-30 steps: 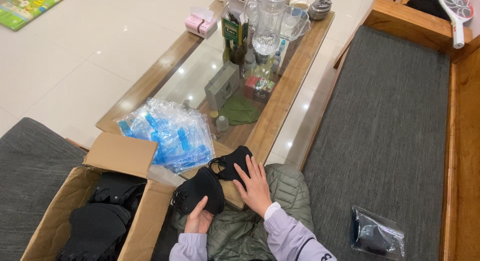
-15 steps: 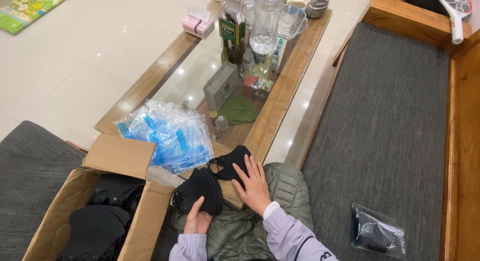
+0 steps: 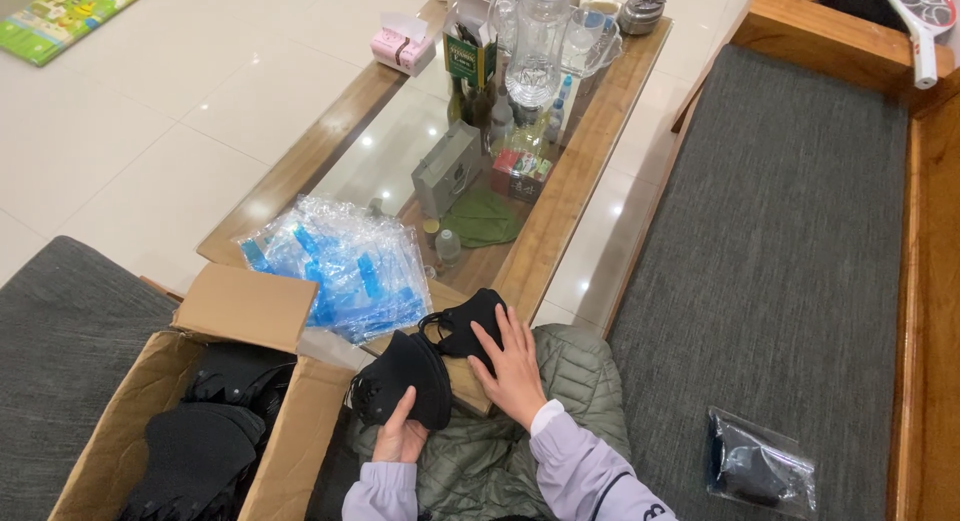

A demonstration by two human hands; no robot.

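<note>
Black fabric masks (image 3: 405, 381), soft, folded

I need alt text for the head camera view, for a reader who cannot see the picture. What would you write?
A seated person's left hand holds a stack of black face masks while the right hand presses on another black mask on the lap. An open cardboard box of black masks stands at the left, and clear blue-printed bags lie on a glass-topped coffee table.
</note>
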